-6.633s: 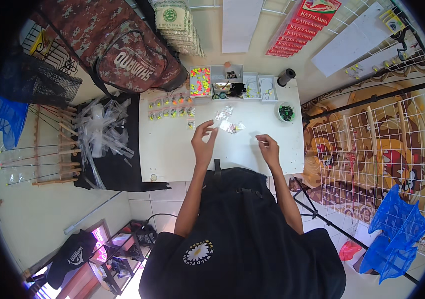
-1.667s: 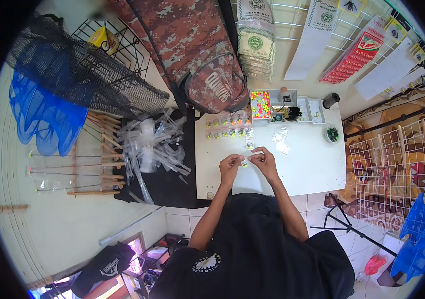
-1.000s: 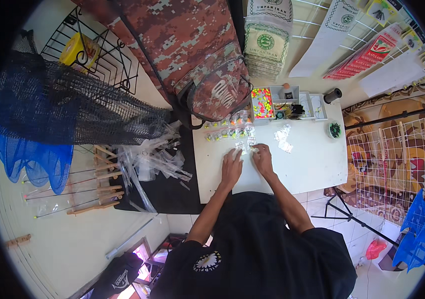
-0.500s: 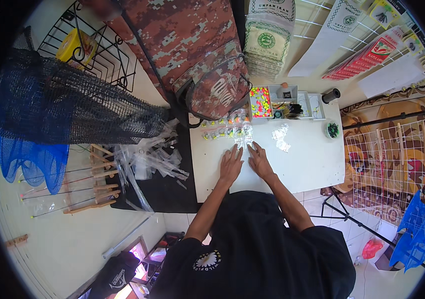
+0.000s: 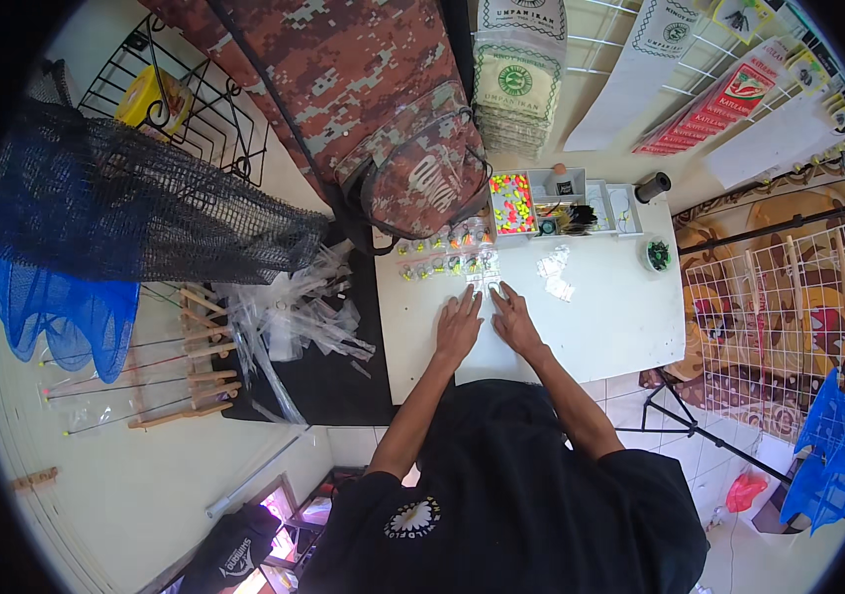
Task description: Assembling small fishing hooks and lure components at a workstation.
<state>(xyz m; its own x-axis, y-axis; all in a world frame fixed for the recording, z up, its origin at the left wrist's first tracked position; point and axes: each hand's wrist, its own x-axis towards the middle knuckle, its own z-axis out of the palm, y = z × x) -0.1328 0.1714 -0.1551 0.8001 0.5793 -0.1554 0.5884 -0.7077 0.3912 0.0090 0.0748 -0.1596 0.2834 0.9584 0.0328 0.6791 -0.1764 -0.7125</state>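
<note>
- The left hand [image 5: 458,327] is palm down over the white table [image 5: 600,332], its fingers spread and loose, clenched around nothing.
- The right hand [image 5: 514,325] mirrors it just beside, fingers likewise extended and released, with a narrow gap between the two hands.
- Just beyond the fingertips, small clear packets [image 5: 483,280] lie flat on the table; the fingers seem to touch their near edge, though at this size I can't be certain.
- Farther from the person, two rows of filled packets [image 5: 449,253] run side to side, showing yellow, green and orange bits inside; the small clear packets sit below the right end of these rows.
- Behind the rows' right end stands a tray of bright beads [image 5: 512,204] in pink, yellow and orange, touching a grey compartment box [image 5: 547,184].
- Right of the hands and well apart from them is a loose pile of clear packets [image 5: 556,271].
- Near the table's right edge stands a round tub [image 5: 657,255] with dark green contents; a black cylinder [image 5: 653,187] is behind it, by the wall.
- Left of the table, crumpled clear plastic strips [image 5: 294,312] lie over a black cloth [image 5: 355,388].
- A camouflage bag [image 5: 407,173] leans over the table's far left corner.
</note>
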